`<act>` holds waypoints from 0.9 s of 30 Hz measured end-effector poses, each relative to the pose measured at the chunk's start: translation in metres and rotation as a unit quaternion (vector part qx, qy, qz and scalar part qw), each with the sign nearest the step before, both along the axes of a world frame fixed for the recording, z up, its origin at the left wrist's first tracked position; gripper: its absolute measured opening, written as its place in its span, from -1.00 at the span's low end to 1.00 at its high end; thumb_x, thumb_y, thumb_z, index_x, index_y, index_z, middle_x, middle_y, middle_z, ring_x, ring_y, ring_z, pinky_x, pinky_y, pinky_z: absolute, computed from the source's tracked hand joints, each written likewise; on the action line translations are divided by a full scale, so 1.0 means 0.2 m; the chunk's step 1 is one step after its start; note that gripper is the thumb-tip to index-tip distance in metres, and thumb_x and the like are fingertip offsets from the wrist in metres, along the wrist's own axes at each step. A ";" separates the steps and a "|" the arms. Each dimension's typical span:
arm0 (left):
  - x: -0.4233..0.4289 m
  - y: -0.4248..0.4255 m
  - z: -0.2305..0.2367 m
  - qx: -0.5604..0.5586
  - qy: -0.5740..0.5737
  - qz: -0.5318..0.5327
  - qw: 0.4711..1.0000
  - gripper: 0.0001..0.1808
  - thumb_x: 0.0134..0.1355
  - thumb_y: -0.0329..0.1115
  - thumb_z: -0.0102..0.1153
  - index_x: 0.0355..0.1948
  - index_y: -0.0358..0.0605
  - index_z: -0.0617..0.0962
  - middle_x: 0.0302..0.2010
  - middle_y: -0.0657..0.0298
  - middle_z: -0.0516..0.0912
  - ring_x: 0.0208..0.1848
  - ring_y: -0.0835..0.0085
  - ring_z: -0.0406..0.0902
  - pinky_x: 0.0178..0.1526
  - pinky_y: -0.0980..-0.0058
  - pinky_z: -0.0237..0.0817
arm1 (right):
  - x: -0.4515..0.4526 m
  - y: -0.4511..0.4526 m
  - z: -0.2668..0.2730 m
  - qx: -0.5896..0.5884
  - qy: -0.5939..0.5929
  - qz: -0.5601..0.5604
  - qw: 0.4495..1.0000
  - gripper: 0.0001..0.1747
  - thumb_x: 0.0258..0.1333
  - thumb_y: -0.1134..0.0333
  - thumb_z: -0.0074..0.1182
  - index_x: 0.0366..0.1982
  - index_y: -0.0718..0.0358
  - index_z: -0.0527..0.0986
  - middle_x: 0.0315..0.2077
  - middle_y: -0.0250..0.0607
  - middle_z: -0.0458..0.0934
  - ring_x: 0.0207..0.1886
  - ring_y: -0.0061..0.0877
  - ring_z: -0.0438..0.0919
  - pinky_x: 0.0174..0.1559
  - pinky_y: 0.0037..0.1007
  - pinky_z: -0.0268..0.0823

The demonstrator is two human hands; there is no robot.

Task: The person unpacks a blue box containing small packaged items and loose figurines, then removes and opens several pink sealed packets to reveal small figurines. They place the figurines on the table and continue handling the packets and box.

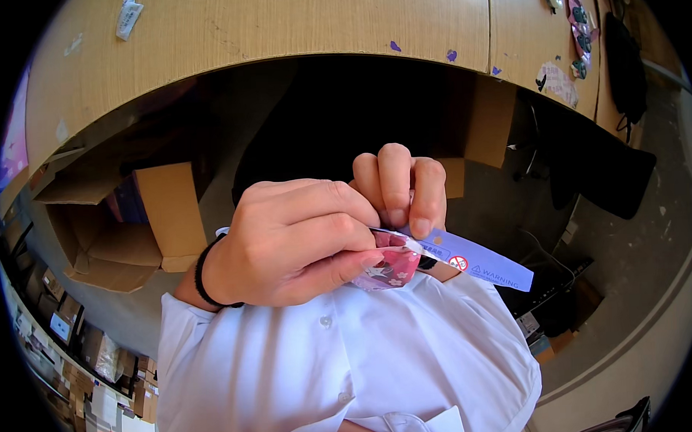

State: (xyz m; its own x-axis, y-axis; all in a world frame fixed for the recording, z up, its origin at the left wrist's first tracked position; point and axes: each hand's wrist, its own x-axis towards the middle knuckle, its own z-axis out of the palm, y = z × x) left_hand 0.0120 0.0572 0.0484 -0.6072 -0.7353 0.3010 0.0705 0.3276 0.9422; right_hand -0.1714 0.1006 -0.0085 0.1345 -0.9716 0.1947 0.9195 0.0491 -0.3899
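My left hand [301,243], with a black band on its wrist, pinches a small pink packet [399,265] printed with white flowers between thumb and fingers. The packet's upper edge gapes, and something pink shows inside; what it is I cannot tell. Right beside it, my right hand [405,188] has bent fingers gripping a purple printed strip [490,265] at the packet's edge. That strip bears a warning and a red prohibition symbol, and it sticks out to the right. Both hands are held close in front of a white shirt [328,365]. Fingers hide part of the packet.
Ahead lies a wooden table [293,23] with a torn white wrapper [129,18], purple scraps [452,55] and a row of small packaged items [581,30]. An open cardboard box [124,241] stands at left below the table. Shelved boxes [69,323] line the lower left.
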 end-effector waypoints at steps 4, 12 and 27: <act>0.02 -0.03 0.01 -0.008 -0.028 -0.008 1.000 -0.86 0.24 -0.34 0.52 -0.32 -0.15 0.74 -0.26 0.17 0.77 -0.37 0.30 0.71 -0.36 0.45 0.51 | -0.06 -0.02 0.00 -0.001 0.073 0.023 0.997 -0.84 0.35 0.44 0.40 -0.40 0.17 0.69 -0.31 -0.31 0.59 -0.30 -0.46 0.46 -0.23 -0.40 0.34; 0.03 0.01 0.03 -0.087 -0.250 0.148 0.953 -0.85 0.16 -0.48 0.49 -0.33 -0.22 0.68 -0.21 0.16 0.75 -0.23 0.14 0.73 -0.08 0.21 0.63 | -0.21 -0.15 0.16 -0.177 0.606 -0.070 0.773 -0.76 -0.12 0.71 0.43 -0.36 0.31 0.71 -0.32 -0.22 0.59 -0.33 -0.43 0.60 -0.35 -0.44 0.42; 0.02 0.01 -0.20 -0.126 -0.364 0.169 0.907 -0.80 0.16 -0.43 0.48 -0.22 -0.13 0.68 -0.21 0.23 0.72 -0.16 0.16 0.72 0.32 -0.05 0.54 | -0.08 -0.08 -0.08 -0.041 0.629 -0.069 0.773 -0.70 0.03 0.88 0.16 -0.30 0.37 0.66 -0.29 -0.17 0.58 -0.28 -0.46 0.65 -0.30 -0.47 0.49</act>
